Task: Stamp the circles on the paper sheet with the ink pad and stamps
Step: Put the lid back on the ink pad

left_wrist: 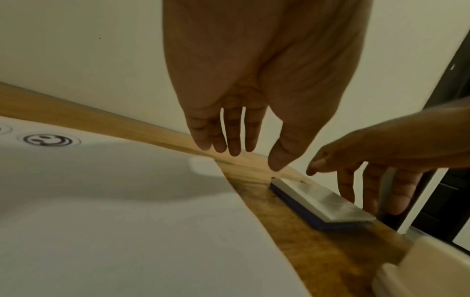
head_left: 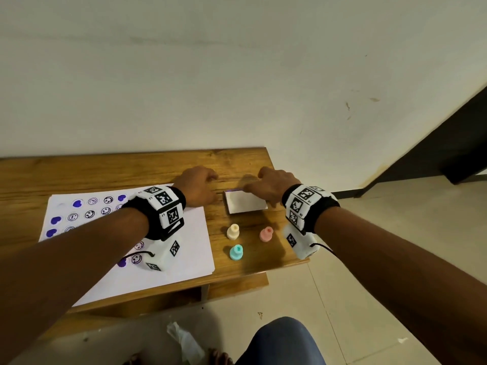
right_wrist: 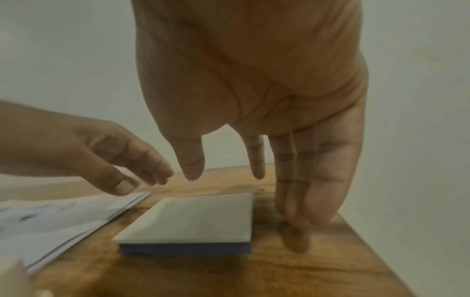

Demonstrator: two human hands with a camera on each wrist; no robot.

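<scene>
Your wooden table (head_left: 105, 169) sits against a plain wall (head_left: 237, 61), tiled floor (head_left: 369, 299) to its right. On the table's left half lies the paper sheet (head_left: 184, 259), a small stack of white pages; its printed circles (head_left: 89, 214) carry smiley faces, and several hold solid blue heart prints (head_left: 55, 220). Your left forearm crosses over the sheet and hides part of the grid.

The ink pad (head_left: 245, 202) lies flat on the wood just right of the sheet, lid closed, white top over a blue base. Your left hand (head_left: 196, 185) hovers just left of the pad's far corner, fingers (left_wrist: 234, 138) straight and spread, thumb pointing down toward the corner; holding nothing. Whether the thumb touches the pad, cannot tell. Your right hand (head_left: 271, 185) is over the pad's right edge, fingers (right_wrist: 305, 180) extended downward, tips at the table surface beside the pad, thumb and index apart above the lid. Nothing gripped. Right wrist view is motion-blurred at the fingertips, so contact with the pad's side is unclear.

Three stamps stand upright nearer you than the pad, apart from each other: cream stamp (head_left: 233, 231), pink stamp (head_left: 266, 233), teal stamp (head_left: 236, 252). None touched.

Both wrists wear marker-tagged bands (head_left: 166, 206). Crumpled tissue (head_left: 184, 341) lies on the floor by your knee (head_left: 282, 341).
</scene>
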